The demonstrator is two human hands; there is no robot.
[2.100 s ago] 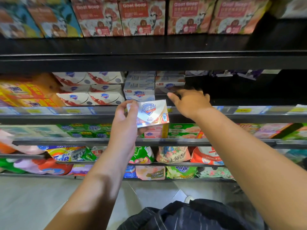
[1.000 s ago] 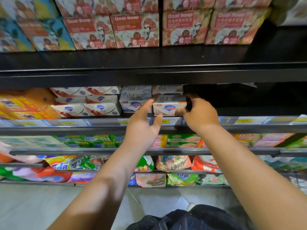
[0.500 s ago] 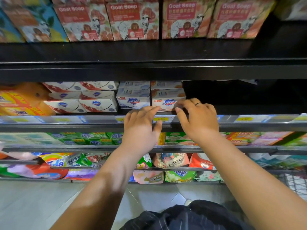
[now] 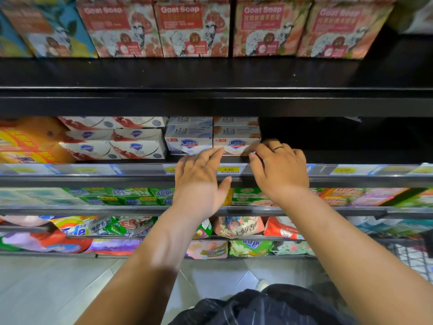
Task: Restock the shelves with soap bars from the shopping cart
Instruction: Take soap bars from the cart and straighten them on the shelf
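The soap box [image 4: 235,143], white with an orange band and a blue shield logo, is sitting at the front edge of the middle shelf [image 4: 93,178], at the right end of its row, with matching boxes stacked behind it. The left hand [image 4: 199,181] is reaching up with straight fingers, their tips touching the box's lower front edge; its grip is released. The right hand [image 4: 281,170], wearing a dark ring [image 4: 278,148], is lying against the box's right end with bent fingers. Its thumb is resting at the lower right corner, and I cannot tell whether its grip is pinching the box or only touching it.

A blue soap box [image 4: 188,144] is standing just beside it on the left, touching it, and white-and-red boxes [image 4: 136,148] are lying further left. A yellow price tag [image 4: 228,170] is showing between the two hands on the shelf rail. Goat soap cartons [image 4: 192,29] are lining the shelf above. Green packs [image 4: 131,195] and detergent bags [image 4: 77,227] are filling the lower shelves. The shopping cart [image 4: 412,259] is showing as wire mesh at the lower right.
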